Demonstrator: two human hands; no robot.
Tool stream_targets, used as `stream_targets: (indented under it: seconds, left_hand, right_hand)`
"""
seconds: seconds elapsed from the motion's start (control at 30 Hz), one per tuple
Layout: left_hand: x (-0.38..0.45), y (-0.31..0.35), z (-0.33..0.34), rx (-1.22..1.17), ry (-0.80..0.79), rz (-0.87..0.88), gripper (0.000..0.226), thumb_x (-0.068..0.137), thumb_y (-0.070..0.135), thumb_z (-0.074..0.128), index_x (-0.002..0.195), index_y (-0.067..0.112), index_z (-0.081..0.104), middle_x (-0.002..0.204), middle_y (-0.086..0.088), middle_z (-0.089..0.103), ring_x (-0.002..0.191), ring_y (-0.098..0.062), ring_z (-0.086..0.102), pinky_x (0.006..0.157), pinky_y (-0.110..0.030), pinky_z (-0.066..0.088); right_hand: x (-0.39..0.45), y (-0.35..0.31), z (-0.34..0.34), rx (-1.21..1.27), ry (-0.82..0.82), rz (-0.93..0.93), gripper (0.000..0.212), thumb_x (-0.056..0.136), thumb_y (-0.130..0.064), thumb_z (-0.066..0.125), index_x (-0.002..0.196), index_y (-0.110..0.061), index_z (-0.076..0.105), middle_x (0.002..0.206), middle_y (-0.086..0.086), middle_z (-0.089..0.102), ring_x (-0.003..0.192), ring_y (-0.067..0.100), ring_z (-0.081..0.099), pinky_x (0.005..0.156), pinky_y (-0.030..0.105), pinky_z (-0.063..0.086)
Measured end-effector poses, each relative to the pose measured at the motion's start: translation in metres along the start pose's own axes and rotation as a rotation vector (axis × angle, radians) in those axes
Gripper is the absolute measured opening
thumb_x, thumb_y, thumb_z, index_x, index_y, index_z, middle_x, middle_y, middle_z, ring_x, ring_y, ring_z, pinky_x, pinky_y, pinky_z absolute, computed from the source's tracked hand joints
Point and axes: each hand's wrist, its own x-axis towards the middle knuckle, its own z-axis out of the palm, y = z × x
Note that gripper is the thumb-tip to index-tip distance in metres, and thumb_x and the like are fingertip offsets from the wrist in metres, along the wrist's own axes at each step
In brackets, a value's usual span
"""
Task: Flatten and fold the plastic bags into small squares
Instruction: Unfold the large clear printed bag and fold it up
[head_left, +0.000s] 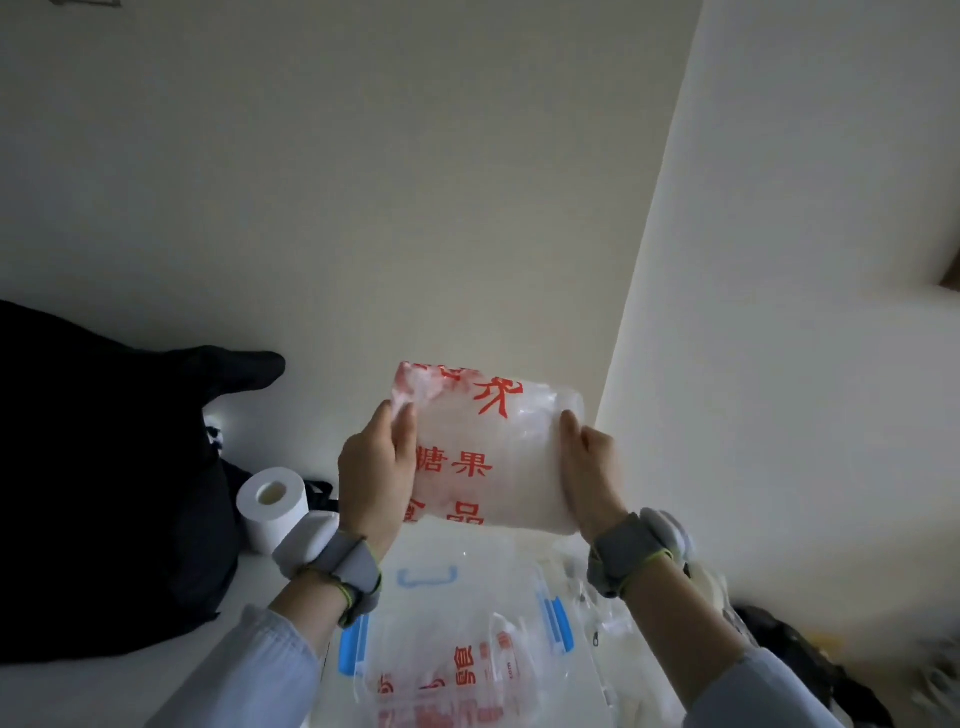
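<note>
A translucent white plastic bag (498, 457) with red printed characters is held up in the air in front of the wall, folded into a rough rectangle. My left hand (376, 467) grips its left edge, thumb in front. My right hand (589, 462) grips its right edge, fingers behind the plastic. Both wrists wear grey bands. Below, more clear bags with red print (447, 680) lie crumpled on the lid of a clear storage box (441, 582).
The box has blue latches (558, 621) and a blue handle. A toilet paper roll (270, 501) stands to the left beside a large black cloth heap (104, 467). More crumpled plastic and a dark object (795, 660) lie at the right. A white wall corner rises behind.
</note>
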Motion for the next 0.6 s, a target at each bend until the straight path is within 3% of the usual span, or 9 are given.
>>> stream_targets:
  seconds: [0.07, 0.13, 0.2, 0.27, 0.33, 0.47, 0.53, 0.6]
  left_hand:
    - [-0.004, -0.006, -0.003, 0.135, -0.041, 0.067, 0.042, 0.097, 0.036, 0.036, 0.086, -0.001, 0.054, 0.054, -0.016, 0.055, 0.049, -0.035, 0.054, 0.046, -0.033, 0.043]
    - [-0.01, -0.012, -0.003, 0.114, -0.09, 0.056, 0.034, 0.096, 0.029, 0.04, 0.078, 0.002, 0.05, 0.048, -0.006, 0.048, 0.043, -0.025, 0.049, 0.043, -0.028, 0.036]
    - [-0.016, -0.024, -0.004, -0.029, -0.108, -0.098, 0.033, 0.097, 0.022, 0.043, 0.067, 0.007, 0.045, 0.042, 0.004, 0.038, 0.036, -0.008, 0.038, 0.038, -0.016, 0.029]
    - [-0.019, -0.053, -0.014, -0.206, -0.098, -0.348, 0.036, 0.098, 0.017, 0.04, 0.064, 0.008, 0.047, 0.036, 0.003, 0.038, 0.029, -0.007, 0.035, 0.034, -0.013, 0.029]
    - [-0.031, -0.085, -0.023, -0.198, -0.154, -0.445, 0.036, 0.098, 0.016, 0.039, 0.065, 0.007, 0.047, 0.034, -0.001, 0.045, 0.03, -0.008, 0.038, 0.04, -0.017, 0.035]
    - [-0.07, -0.116, -0.011, -0.086, -0.337, -0.472, 0.03, 0.097, 0.017, 0.041, 0.07, 0.01, 0.052, 0.052, 0.001, 0.062, 0.049, -0.011, 0.056, 0.056, -0.029, 0.046]
    - [-0.088, -0.124, 0.006, 0.0, -0.473, -0.396, 0.021, 0.096, 0.019, 0.043, 0.081, 0.014, 0.056, 0.072, 0.005, 0.068, 0.067, -0.008, 0.064, 0.066, -0.026, 0.05]
    - [-0.1, -0.131, 0.021, 0.096, -0.565, -0.258, 0.015, 0.095, 0.019, 0.045, 0.099, 0.016, 0.059, 0.095, 0.008, 0.067, 0.09, -0.006, 0.064, 0.071, -0.014, 0.046]
  right_hand:
    - [0.001, -0.002, 0.0, -0.148, 0.073, -0.142, 0.047, 0.097, -0.035, 0.035, 0.054, -0.015, 0.038, 0.056, 0.002, 0.044, 0.065, 0.026, 0.046, 0.057, 0.034, 0.035]
    - [0.003, 0.002, 0.001, -0.239, 0.082, -0.2, 0.047, 0.098, -0.033, 0.033, 0.058, -0.011, 0.042, 0.06, 0.006, 0.048, 0.066, 0.029, 0.047, 0.061, 0.033, 0.034]
    - [0.005, 0.015, -0.003, -0.291, 0.109, -0.207, 0.044, 0.098, -0.031, 0.033, 0.063, -0.008, 0.046, 0.068, 0.013, 0.053, 0.067, 0.031, 0.048, 0.062, 0.032, 0.034]
    - [0.008, 0.036, -0.009, -0.278, 0.136, -0.137, 0.045, 0.099, -0.029, 0.033, 0.059, -0.012, 0.042, 0.071, 0.016, 0.053, 0.067, 0.029, 0.046, 0.064, 0.031, 0.031]
    - [0.009, 0.07, -0.014, -0.319, 0.088, -0.006, 0.044, 0.099, -0.03, 0.033, 0.06, -0.012, 0.044, 0.074, 0.015, 0.053, 0.07, 0.028, 0.045, 0.067, 0.031, 0.029]
    - [-0.006, 0.14, 0.011, -0.456, -0.091, 0.2, 0.044, 0.098, -0.036, 0.032, 0.072, -0.008, 0.053, 0.075, 0.012, 0.055, 0.08, 0.031, 0.053, 0.074, 0.033, 0.037]
    - [-0.013, 0.164, 0.032, -0.485, -0.143, 0.255, 0.045, 0.098, -0.038, 0.031, 0.073, -0.009, 0.055, 0.082, 0.013, 0.056, 0.081, 0.03, 0.053, 0.075, 0.033, 0.038]
    - [-0.013, 0.18, 0.049, -0.535, -0.198, 0.27, 0.048, 0.098, -0.039, 0.03, 0.08, -0.008, 0.062, 0.083, 0.011, 0.055, 0.082, 0.03, 0.054, 0.075, 0.033, 0.04]
